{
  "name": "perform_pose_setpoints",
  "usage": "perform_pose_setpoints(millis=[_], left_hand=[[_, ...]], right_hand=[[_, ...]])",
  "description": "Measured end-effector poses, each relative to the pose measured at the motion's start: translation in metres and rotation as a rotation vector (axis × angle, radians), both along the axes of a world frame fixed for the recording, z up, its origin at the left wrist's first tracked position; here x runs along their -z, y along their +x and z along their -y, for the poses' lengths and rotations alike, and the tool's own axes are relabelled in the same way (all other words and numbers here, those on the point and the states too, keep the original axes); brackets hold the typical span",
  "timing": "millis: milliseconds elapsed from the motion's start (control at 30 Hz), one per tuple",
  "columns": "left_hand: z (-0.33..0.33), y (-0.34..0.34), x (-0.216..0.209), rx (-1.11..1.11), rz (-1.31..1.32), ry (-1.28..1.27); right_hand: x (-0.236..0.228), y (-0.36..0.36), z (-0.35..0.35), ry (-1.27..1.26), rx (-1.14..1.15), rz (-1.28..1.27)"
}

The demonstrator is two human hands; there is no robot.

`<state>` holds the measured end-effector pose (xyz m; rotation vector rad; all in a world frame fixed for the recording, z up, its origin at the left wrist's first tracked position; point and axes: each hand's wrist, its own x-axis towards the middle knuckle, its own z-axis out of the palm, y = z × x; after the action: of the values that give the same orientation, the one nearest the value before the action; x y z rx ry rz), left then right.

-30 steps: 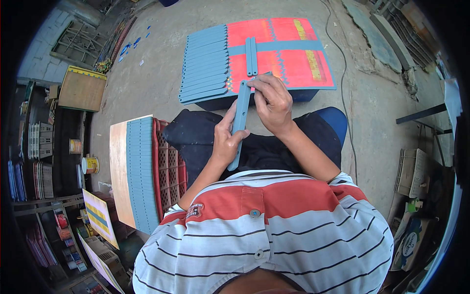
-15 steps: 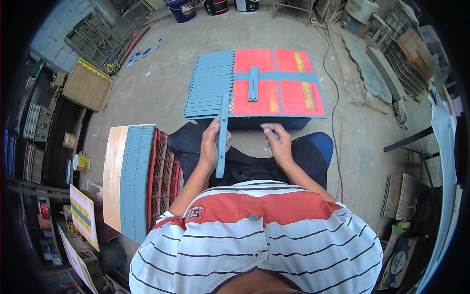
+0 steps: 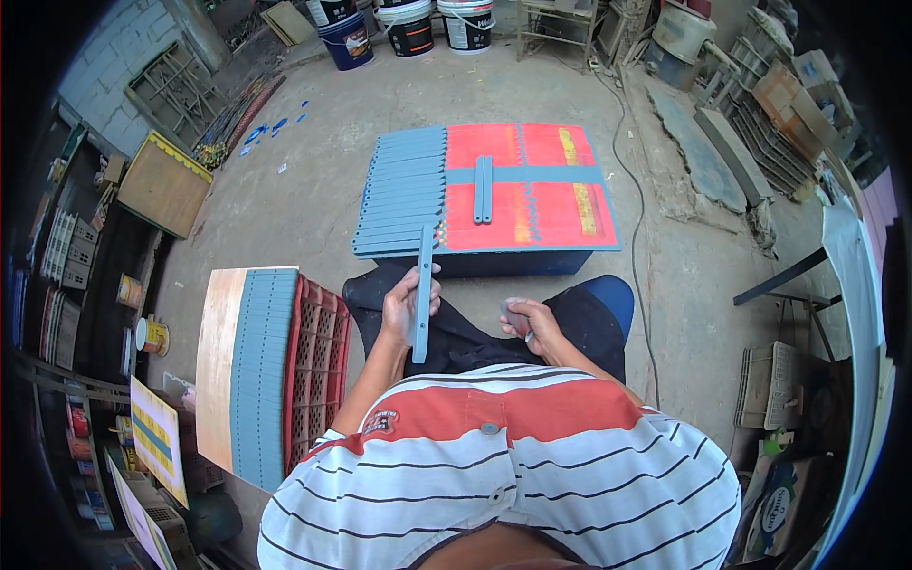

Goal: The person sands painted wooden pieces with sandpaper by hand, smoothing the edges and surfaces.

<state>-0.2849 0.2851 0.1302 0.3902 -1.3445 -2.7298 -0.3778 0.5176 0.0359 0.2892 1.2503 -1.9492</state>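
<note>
My left hand (image 3: 399, 306) grips a long grey-blue strip with small holes (image 3: 423, 304), held upright above my lap. The strip's far end overlaps the near edge of a board (image 3: 560, 204) painted red, with a grey-blue cross band and yellow patches. My right hand (image 3: 540, 328) is closed over my right thigh; a small greyish piece seems to show at its fingers, too unclear to name. On the board's left side lies a row of grey-blue strips (image 3: 404, 190). Two more strips (image 3: 484, 190) lie side by side on the red area.
At my left a red plastic crate (image 3: 318, 366) carries a pale wooden board (image 3: 220, 366) with a row of grey-blue strips (image 3: 263, 370). A dark box (image 3: 484, 263) supports the red board. Buckets (image 3: 406, 30) stand at the back, and a cable (image 3: 638, 180) runs along the floor at right.
My left hand has drawn the strip slightly toward me. My right hand has come nearer my body and its fingers have curled in. The whole view has tilted a little upward.
</note>
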Motion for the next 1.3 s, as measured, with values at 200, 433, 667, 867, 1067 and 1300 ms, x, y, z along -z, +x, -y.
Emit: perform_pose_setpoints(millis=[200,433,667,867,1067,1300], left_hand=[[-0.011,-0.012,-0.017,0.027,-0.103,-0.132],[-0.027,-0.023,-0.035,0.091,-0.132,-0.184],[-0.032,-0.029,-0.039,0.115,-0.129,-0.224],[-0.035,-0.027,-0.044,0.084,-0.132,-0.243],[-0.03,-0.024,-0.044,0.093,-0.15,-0.263],[-0.036,-0.021,-0.047,0.083,-0.159,-0.276]], right_hand=[[-0.032,-0.012,0.011,0.027,-0.12,-0.198],[-0.122,-0.041,0.042,0.345,0.016,-1.284],[-0.159,-0.048,0.06,0.334,0.135,-1.659],[-0.157,-0.044,0.063,0.443,0.15,-1.898],[-0.156,-0.04,0.065,0.436,0.197,-1.969],[-0.162,-0.036,0.065,0.405,0.196,-1.986]])
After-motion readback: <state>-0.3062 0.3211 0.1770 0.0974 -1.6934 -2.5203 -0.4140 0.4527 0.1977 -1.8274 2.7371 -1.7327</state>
